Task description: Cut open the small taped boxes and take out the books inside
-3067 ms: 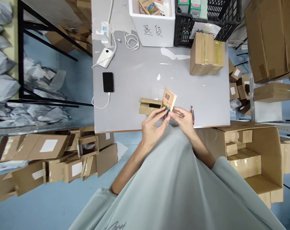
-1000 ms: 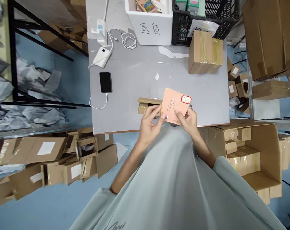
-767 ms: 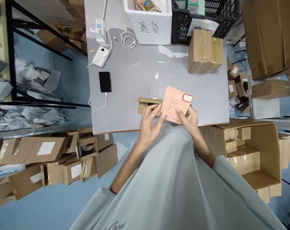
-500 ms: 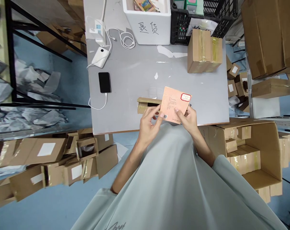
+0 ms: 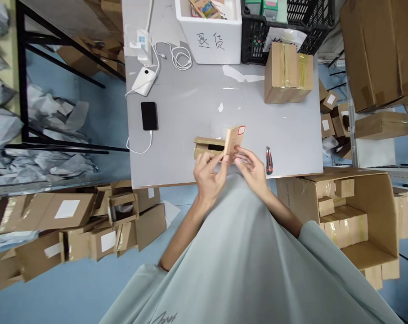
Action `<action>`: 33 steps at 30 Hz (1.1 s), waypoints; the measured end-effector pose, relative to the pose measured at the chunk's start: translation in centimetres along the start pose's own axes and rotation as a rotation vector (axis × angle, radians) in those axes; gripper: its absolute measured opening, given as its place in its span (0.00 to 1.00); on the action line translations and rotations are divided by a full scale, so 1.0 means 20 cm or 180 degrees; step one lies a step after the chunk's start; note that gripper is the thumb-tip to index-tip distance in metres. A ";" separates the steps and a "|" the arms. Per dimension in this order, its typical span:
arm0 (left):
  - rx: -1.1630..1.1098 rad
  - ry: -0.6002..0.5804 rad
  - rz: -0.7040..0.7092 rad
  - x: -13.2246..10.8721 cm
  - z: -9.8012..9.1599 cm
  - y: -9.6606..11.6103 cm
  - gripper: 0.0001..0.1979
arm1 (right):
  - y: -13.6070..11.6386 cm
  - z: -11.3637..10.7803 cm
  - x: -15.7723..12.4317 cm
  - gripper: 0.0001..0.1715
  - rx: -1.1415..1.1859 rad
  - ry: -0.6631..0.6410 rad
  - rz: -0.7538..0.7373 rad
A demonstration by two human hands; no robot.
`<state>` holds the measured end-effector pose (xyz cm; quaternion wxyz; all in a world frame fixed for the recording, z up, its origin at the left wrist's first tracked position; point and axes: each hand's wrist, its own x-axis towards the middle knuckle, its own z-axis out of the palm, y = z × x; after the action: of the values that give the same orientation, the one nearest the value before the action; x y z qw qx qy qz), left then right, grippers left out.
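A thin pinkish-orange book [image 5: 234, 140] with a red-edged label stands tilted above the table's front edge, its pale spine or page edge turned partly toward me. My left hand [image 5: 210, 175] pinches the lower left of it between thumb and fingers. My right hand [image 5: 253, 173] is at the book's right face, fingers apart and fingertips at or very near the cover. Behind my left fingers lies an opened small cardboard box [image 5: 204, 146], partly hidden. To the right of my right hand, a red and black utility knife [image 5: 269, 161] lies on the table.
On the grey table [image 5: 183, 108] are a black phone [image 5: 149, 116] on a cable, a white power bank [image 5: 144, 81] and taped cartons [image 5: 284, 74]. A white bin [image 5: 210, 42] and black crate [image 5: 254, 49] stand behind. A large open carton [image 5: 375, 202] is at right; cardboard boxes [image 5: 69, 209] lie left.
The book has turned from showing its barcoded face to nearly edge-on. My right hand has shifted left and loosened from its right edge, and the utility knife has come into view.
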<state>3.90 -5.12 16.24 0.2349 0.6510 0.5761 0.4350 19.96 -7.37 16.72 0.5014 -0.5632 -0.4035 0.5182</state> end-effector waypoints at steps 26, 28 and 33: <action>-0.1195 -0.1051 -0.0872 0.14 -0.17 -0.10 0.23 | 0.00 -0.21 0.09 0.25 -0.0294 -0.0517 -0.0383; -0.1009 -0.0832 -0.0584 0.14 -0.18 -0.10 0.20 | -0.01 -0.23 0.09 0.14 -0.0704 -0.0484 -0.0904; -0.0566 -0.0488 -0.0027 0.14 -0.19 -0.09 0.14 | -0.01 -0.27 0.06 0.18 -0.1448 -0.0479 -0.1517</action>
<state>-0.43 -2.89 17.56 0.3370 0.6565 0.5183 0.4322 25.50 -6.94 16.48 0.4388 -0.5106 -0.6650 0.3232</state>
